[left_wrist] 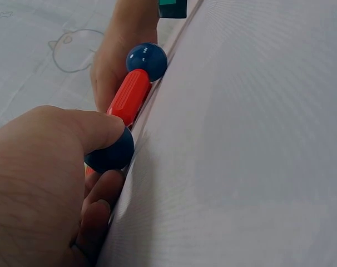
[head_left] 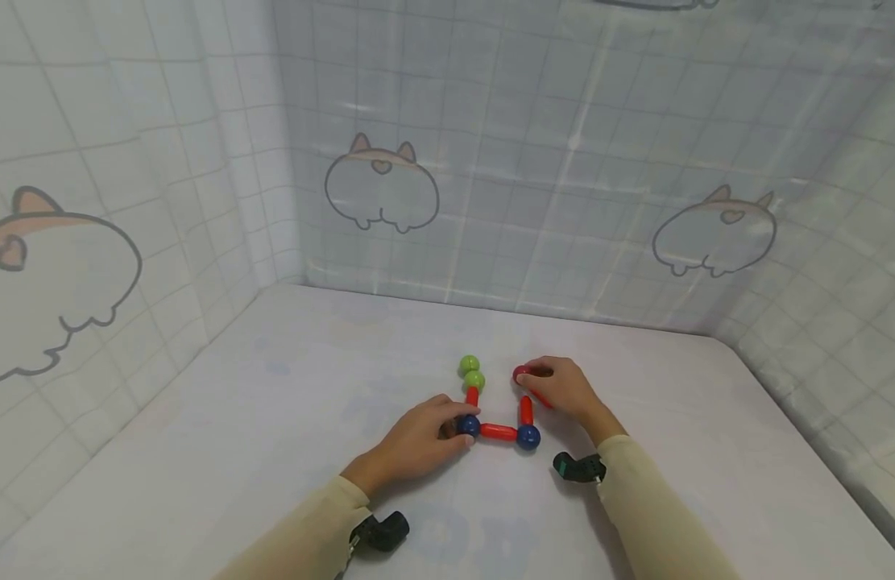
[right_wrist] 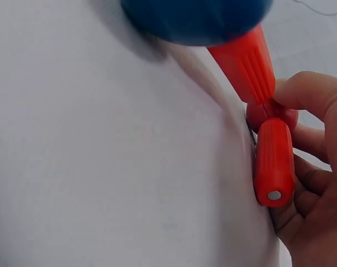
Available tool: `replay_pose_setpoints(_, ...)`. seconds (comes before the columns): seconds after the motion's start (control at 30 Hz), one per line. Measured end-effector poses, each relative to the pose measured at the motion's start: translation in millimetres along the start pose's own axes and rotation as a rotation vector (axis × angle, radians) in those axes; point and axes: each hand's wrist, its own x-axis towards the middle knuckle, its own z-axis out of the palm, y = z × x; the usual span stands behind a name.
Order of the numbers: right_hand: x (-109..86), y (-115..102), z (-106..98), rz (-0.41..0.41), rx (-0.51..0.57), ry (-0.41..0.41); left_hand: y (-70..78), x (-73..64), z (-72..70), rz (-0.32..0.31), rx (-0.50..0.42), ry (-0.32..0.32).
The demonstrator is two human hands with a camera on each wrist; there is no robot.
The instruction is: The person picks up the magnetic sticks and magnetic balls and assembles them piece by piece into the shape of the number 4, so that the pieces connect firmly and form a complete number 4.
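Note:
My left hand (head_left: 421, 439) pinches a blue ball (head_left: 469, 426) between thumb and fingers on the table. From that ball one red magnetic rod (head_left: 499, 432) runs right to a second blue ball (head_left: 528, 437), and another red rod (head_left: 472, 396) runs away to a green ball (head_left: 474, 380). A further red rod (head_left: 526, 412) points away from the second blue ball. Just beyond its far end, my right hand (head_left: 563, 388) pinches a red ball (right_wrist: 256, 115). Beside that ball lies a loose-ended red rod (right_wrist: 274, 161) with a silvery tip, along the right fingers.
A second green ball (head_left: 469, 365) touches the first at the far end. The white table (head_left: 331, 338) is bounded by grid-patterned sheets (head_left: 520, 161) at the back and sides. Dark wrist-worn devices (head_left: 380, 532) sit by both sleeves.

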Motion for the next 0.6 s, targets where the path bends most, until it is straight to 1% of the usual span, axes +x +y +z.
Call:
replay_pose_setpoints(0.23,-2.8,3.7,-2.5,-0.021,0.052,0.018,0.2,-0.3,0.9,-0.011,0.004,0.003)
replay_pose_setpoints(0.4,-2.9,7.5,-3.2,-0.048,0.056,0.036,2.5,-1.3,0.0,-0.014,-0.003,0.004)
replay_pose_setpoints(0.6,-3.5,11.3,-4.3,-0.044,0.094,0.073,4.5,-1.2,-0.7,-0.006,-0.005,0.006)
